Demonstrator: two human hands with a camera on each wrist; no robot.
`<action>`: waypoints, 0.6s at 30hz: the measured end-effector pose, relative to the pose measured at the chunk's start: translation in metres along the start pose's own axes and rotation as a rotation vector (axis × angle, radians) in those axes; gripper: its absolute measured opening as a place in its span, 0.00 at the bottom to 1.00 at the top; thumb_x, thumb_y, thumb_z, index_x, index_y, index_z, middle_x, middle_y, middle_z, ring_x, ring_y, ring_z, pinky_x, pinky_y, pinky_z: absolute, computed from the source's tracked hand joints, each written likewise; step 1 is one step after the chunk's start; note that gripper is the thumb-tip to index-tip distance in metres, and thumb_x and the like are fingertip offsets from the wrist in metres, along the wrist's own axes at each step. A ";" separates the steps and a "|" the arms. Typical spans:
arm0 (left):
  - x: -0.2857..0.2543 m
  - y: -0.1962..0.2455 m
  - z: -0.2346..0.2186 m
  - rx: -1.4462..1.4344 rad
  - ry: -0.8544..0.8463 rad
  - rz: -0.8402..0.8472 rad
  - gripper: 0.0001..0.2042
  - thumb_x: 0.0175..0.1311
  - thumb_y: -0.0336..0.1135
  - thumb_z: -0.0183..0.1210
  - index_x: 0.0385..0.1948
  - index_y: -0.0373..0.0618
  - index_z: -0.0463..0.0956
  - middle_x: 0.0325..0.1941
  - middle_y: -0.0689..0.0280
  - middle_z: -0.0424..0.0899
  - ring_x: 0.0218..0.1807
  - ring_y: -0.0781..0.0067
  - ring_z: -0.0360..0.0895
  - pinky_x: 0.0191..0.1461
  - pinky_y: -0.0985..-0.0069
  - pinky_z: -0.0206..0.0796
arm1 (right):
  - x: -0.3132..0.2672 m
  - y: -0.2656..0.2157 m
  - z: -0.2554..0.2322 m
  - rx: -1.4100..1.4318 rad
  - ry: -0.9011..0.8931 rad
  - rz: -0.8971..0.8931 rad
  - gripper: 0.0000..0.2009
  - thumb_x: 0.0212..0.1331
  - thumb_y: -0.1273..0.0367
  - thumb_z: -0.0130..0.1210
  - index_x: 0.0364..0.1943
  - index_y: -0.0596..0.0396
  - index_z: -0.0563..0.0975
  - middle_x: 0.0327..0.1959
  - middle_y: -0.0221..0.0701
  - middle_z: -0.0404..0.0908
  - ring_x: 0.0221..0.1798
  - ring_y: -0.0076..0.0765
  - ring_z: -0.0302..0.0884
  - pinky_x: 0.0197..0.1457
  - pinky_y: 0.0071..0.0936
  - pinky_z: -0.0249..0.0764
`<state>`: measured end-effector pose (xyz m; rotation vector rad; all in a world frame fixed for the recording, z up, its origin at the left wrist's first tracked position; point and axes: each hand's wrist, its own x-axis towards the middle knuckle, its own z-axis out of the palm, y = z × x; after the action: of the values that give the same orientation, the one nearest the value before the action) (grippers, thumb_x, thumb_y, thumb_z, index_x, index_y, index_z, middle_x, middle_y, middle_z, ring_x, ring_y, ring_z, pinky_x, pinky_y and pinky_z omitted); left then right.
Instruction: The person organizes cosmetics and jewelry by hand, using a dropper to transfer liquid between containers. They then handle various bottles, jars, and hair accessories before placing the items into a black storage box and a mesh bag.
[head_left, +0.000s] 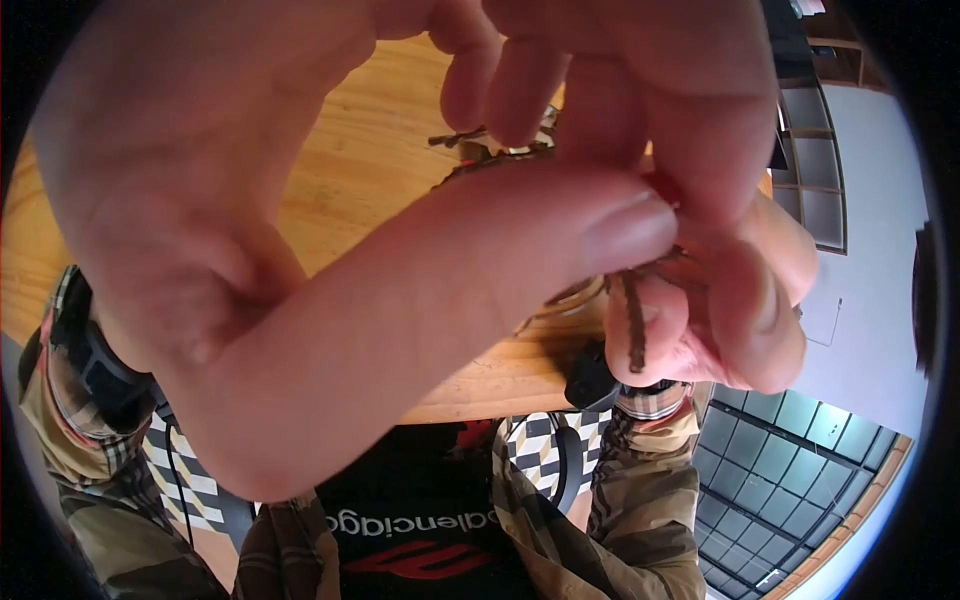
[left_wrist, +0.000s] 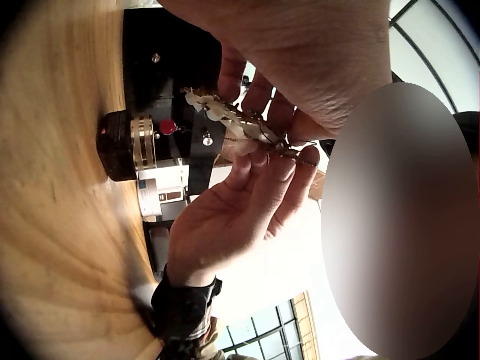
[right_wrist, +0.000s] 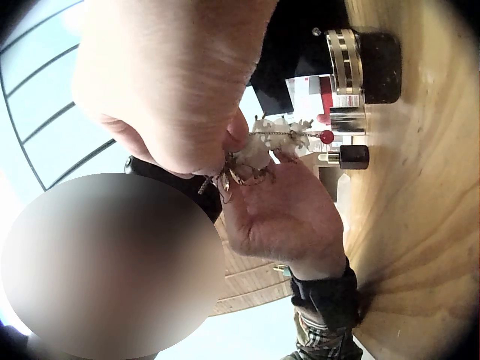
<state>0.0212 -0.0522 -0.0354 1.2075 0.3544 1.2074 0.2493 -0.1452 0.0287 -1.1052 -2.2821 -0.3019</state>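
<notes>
A branch-like metal ornament with white petals hangs between both hands; a red bead dangles on a thin chain in the right wrist view. My left hand, large in the head view, pinches it between thumb and curled fingers, covering much of it. Across from it, my right hand pinches the ornament's wiry end with its fingertips. A brown stem sticks out beside the right fingers in the head view.
On the wooden table stand a dark jar with gold bands and a small dark bottle. Black panels rise behind. Gridded windows are at the right in the head view.
</notes>
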 end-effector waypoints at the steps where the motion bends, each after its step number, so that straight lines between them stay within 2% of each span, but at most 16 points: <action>1: -0.001 0.000 0.000 0.001 0.004 0.003 0.27 0.65 0.29 0.62 0.63 0.28 0.64 0.49 0.48 0.83 0.41 0.65 0.85 0.47 0.73 0.76 | 0.000 0.000 -0.001 -0.031 -0.066 -0.001 0.22 0.66 0.72 0.59 0.62 0.61 0.68 0.51 0.54 0.78 0.44 0.42 0.83 0.46 0.34 0.82; 18: -0.004 0.001 0.001 0.003 0.026 0.076 0.28 0.65 0.28 0.63 0.64 0.28 0.63 0.50 0.47 0.83 0.43 0.64 0.86 0.50 0.72 0.77 | 0.040 -0.002 0.046 0.684 0.241 0.022 0.16 0.72 0.59 0.55 0.52 0.53 0.69 0.58 0.57 0.74 0.62 0.53 0.76 0.67 0.44 0.74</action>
<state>0.0200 -0.0566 -0.0352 1.2182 0.3322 1.2891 0.2098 -0.1003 0.0152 -0.6887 -1.9220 0.3243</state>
